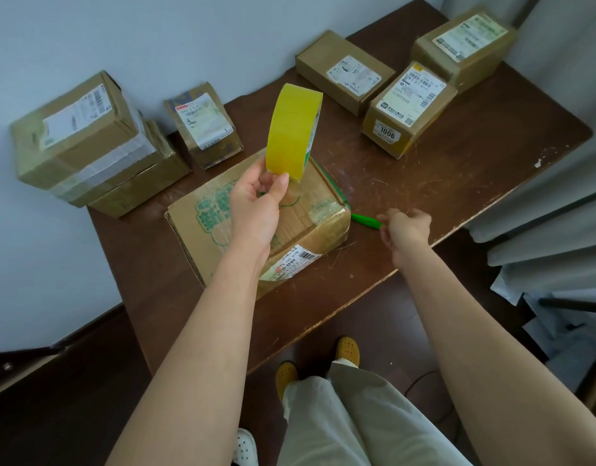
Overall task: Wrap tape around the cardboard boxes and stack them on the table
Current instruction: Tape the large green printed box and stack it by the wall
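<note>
Scratched dark-brown bench stands against a pale wall, carrying labelled cardboard boxes; one label reads "1006". Left hand pinches the yellow tape roll above the nearest box; right hand grips a green pen.

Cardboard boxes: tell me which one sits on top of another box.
The box with the clear tape band at the far left, by the wall. It rests on a flatter box; every other box sits directly on the table.
</note>
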